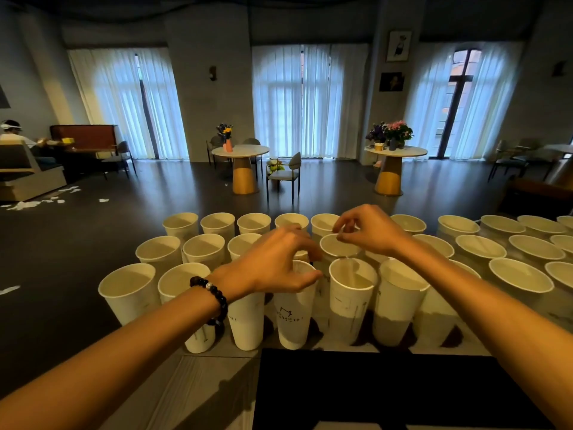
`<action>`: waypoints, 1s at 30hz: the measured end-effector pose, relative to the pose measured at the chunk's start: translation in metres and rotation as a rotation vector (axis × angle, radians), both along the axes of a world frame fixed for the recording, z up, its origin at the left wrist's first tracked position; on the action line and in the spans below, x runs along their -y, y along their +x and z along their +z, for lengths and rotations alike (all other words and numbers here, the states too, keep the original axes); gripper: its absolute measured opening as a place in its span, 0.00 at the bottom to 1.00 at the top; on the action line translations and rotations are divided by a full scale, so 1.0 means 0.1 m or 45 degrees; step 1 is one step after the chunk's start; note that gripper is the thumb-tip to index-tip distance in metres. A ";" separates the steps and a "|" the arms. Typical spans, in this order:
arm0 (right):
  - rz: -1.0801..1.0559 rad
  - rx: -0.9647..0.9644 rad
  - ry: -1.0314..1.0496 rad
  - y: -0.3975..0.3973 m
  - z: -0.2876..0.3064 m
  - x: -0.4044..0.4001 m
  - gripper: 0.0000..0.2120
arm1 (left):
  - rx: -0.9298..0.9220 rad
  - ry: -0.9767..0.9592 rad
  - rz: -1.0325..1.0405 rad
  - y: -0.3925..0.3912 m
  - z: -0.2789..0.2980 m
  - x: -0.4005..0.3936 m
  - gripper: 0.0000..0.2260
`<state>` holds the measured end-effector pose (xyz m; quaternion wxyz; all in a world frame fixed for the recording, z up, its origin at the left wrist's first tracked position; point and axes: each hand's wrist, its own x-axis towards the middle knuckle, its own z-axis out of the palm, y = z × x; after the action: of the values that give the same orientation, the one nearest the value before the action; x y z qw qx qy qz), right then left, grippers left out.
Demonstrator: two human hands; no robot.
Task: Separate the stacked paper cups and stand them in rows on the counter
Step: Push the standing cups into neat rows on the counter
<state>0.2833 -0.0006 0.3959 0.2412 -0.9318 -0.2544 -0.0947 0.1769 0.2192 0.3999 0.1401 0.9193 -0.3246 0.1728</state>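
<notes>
Dozens of white paper cups (pixel 350 293) stand upright in rows.

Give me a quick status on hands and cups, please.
Left hand gripping a front-row cup. Right hand pinching a middle-row cup rim. Neighbouring cups crowd both.

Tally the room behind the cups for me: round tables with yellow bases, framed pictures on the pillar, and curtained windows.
Round tables with yellow bases: 2
Framed pictures on the pillar: 2
Curtained windows: 3
Total: 7
</notes>
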 end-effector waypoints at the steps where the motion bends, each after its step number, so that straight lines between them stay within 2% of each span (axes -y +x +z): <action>1: -0.050 -0.008 0.000 0.00 -0.01 0.12 0.08 | 0.049 0.057 -0.041 0.00 -0.05 0.11 0.15; 3: -0.125 -0.023 -0.012 -0.03 -0.06 0.30 0.07 | 0.098 0.186 -0.111 0.03 -0.17 0.31 0.18; 7: -0.172 -0.019 0.062 -0.13 -0.16 0.47 0.07 | 0.044 0.358 -0.148 0.08 -0.31 0.57 0.21; 13: -0.184 0.047 0.104 -0.16 -0.17 0.61 0.08 | -0.062 0.344 -0.095 0.16 -0.37 0.65 0.08; 18: -0.149 0.062 -0.051 -0.13 -0.20 0.52 0.09 | -0.064 0.344 -0.084 0.17 -0.39 0.59 0.06; 24: -0.124 0.103 -0.334 0.00 -0.29 0.22 0.15 | -0.072 0.349 -0.080 0.16 -0.37 0.52 0.07; 30: -0.086 0.097 -0.478 0.08 -0.32 0.05 0.17 | -0.088 0.312 -0.131 0.16 -0.39 0.47 0.07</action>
<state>0.2914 -0.0060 0.3639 0.0500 -0.9641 -0.2451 -0.0890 0.1930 0.1722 0.3614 0.0465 0.9171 -0.3849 0.0926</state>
